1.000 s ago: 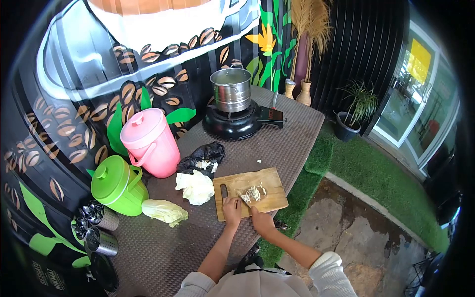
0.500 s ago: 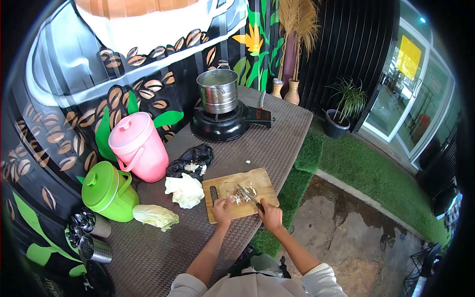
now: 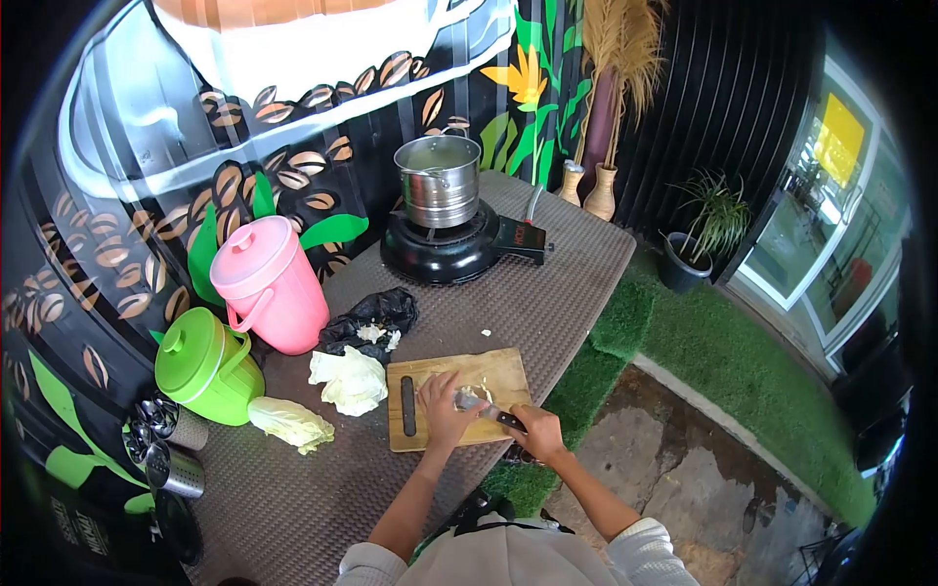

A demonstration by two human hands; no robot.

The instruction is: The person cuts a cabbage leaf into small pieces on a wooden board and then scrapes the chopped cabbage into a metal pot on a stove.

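Note:
My right hand (image 3: 539, 434) is wrapped round the dark handle of a kitchen knife (image 3: 506, 420), over the near right part of a wooden cutting board (image 3: 408, 369). The blade points left, toward my left hand (image 3: 447, 408). That hand is open over the board, fingers stretched out, its thumb side close to the blade. Small pale chopped pieces (image 3: 486, 390) show just beyond the knife; others are hidden by the blade and hand. Left of the board lie a loose cabbage leaf (image 3: 350, 381) and a longer napa cabbage piece (image 3: 290, 424).
A steel pot (image 3: 438, 186) stands on a black portable stove (image 3: 437, 249) at the back. A crumpled black plastic bag (image 3: 376, 314), a pink lidded jug (image 3: 269, 283) and a green one (image 3: 208, 366) line the left. Metal cutlery holders (image 3: 176, 469) stand near the wall.
My left hand has gone from closed fingertips to stretched-out fingers. The knife has swung lower and flatter, its blade now pointing left beside that hand. The whole view has shifted slightly.

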